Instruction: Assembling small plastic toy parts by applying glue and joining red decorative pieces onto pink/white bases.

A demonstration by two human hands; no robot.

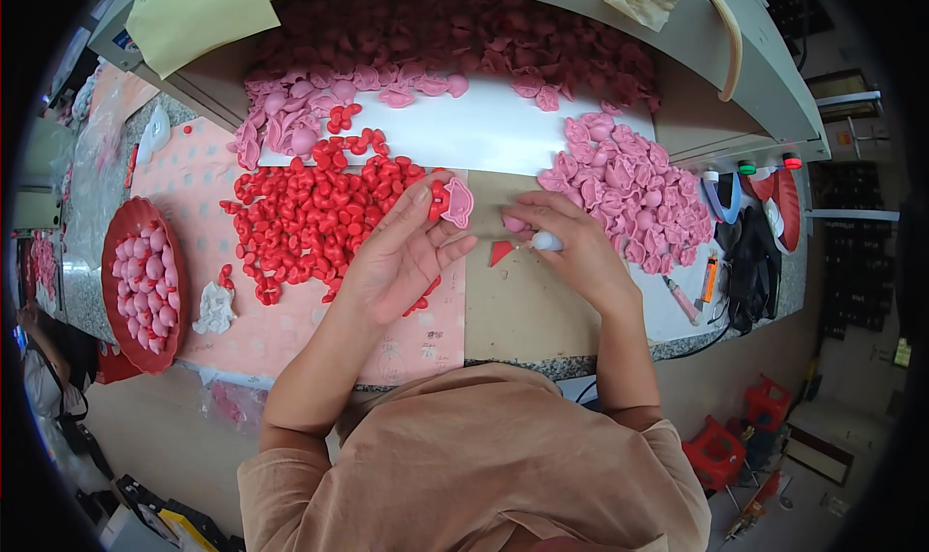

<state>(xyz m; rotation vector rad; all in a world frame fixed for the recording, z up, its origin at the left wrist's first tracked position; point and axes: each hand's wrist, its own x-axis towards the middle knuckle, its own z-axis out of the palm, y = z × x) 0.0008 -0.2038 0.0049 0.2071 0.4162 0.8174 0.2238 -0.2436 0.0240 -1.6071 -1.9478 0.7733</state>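
My left hand (395, 252) is raised over the table, thumb and fingers closed on a hollow pink plastic piece (458, 204) with a pale rim. A red bow-shaped piece (438, 200) sits beside it at the fingertips. To the right, my right hand (571, 252) grips a small translucent bottle (547, 241) with a thin tip pointing left. A rounded pink piece (514, 224) is also at its fingers. Just left of the tip is a small red triangular piece (500, 252). Red bow pieces (310, 213) lie heaped beyond my left hand, and pink shell pieces (634, 189) beyond my right.
A red oval basket (174, 334) of joined pink and red pieces stands at the left, near a crumpled white tissue (215, 307). More pink pieces (445, 39) fill the grey booth (774, 78) ahead. A tube (683, 300) and an orange marker (710, 277) lie at the right.
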